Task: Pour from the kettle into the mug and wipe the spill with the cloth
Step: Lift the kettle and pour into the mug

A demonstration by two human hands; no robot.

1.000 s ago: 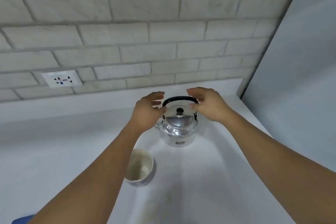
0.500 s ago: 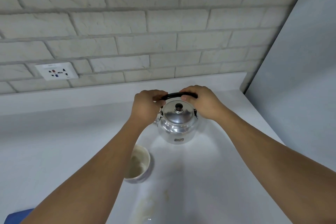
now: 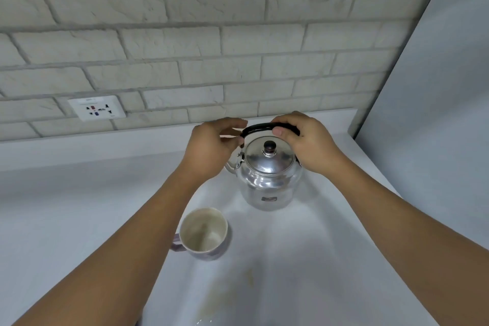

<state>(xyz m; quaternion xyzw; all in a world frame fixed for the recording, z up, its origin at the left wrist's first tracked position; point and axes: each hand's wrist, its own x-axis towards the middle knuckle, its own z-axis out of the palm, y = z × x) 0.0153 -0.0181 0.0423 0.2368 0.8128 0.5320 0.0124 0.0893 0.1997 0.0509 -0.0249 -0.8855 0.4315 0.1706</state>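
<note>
A shiny metal kettle [image 3: 267, 182] with a black-knobbed lid and a black arched handle stands on the white counter [image 3: 66, 209]. My right hand [image 3: 304, 145] is wrapped around the right part of the handle. My left hand [image 3: 211, 148] is at the handle's left end, fingers loosely curled and barely touching it, covering the spout side. An empty cream-lined mug [image 3: 203, 233] with a purplish outside stands in front of the kettle, to its left, beside my left forearm. No cloth is in view.
A brick-pattern wall runs behind the counter, with a white socket plate [image 3: 96, 107] at the left. A grey panel [image 3: 436, 114] closes off the right side. A faint yellowish stain [image 3: 248, 276] and droplets mark the counter near the front edge.
Both hands closed in on the kettle handle from either side. My right hand now grips it, while my left hand has loosened its hold. The view has tilted, so the mug shows more fully.
</note>
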